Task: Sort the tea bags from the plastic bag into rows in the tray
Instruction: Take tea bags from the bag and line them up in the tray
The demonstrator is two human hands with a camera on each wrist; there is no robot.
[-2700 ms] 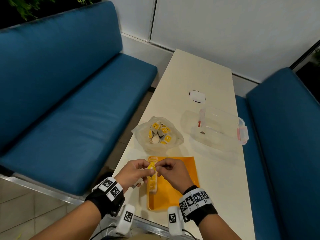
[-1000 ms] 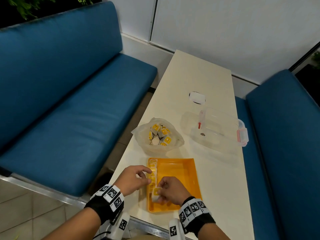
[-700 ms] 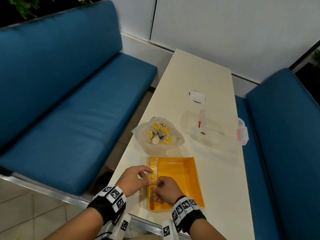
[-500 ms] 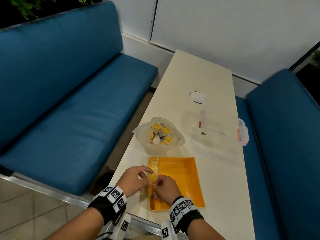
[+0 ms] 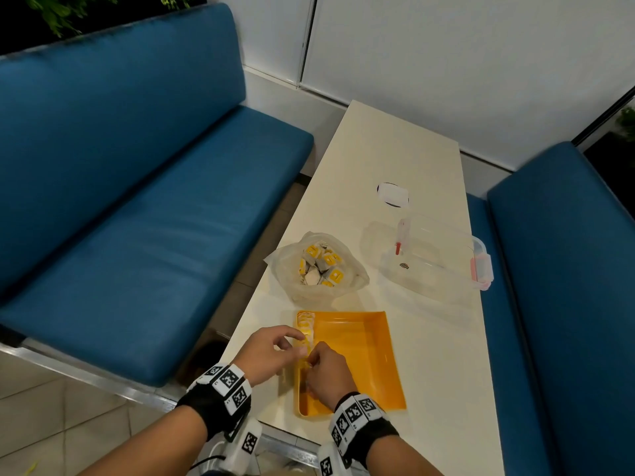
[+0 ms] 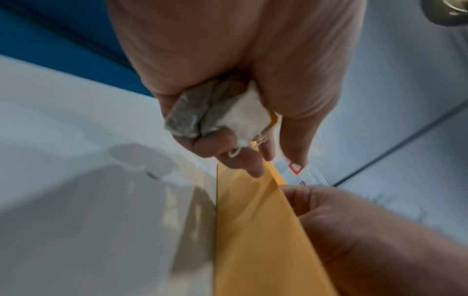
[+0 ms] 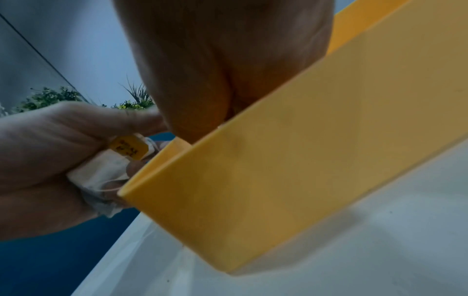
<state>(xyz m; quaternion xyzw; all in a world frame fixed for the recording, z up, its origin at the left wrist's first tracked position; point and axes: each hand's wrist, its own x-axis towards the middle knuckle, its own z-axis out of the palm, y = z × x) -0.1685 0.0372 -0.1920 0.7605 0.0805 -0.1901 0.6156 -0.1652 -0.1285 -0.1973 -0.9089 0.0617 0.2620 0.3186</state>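
An orange tray point(image 5: 357, 365) lies on the white table near its front edge. A row of tea bags point(image 5: 305, 328) stands along the tray's left wall. Beyond the tray, an open clear plastic bag point(image 5: 318, 266) holds several yellow-tagged tea bags. My left hand point(image 5: 271, 348) hovers at the tray's left wall and grips a small bunch of tea bags point(image 6: 220, 112) in its palm. My right hand point(image 5: 326, 372) is inside the tray, fingers curled down beside the left hand's fingertips. The tray wall point(image 7: 291, 160) hides what those fingers touch.
A clear lidded container point(image 5: 436, 255) with red clips stands at the table's right edge. A small white lid-like object point(image 5: 392, 194) lies farther back. Blue benches point(image 5: 137, 207) flank the table on both sides.
My right hand has moved from the tray's near end, where it set a tea bag down, up along the left wall to the left hand's fingers. The left hand has stayed in place.
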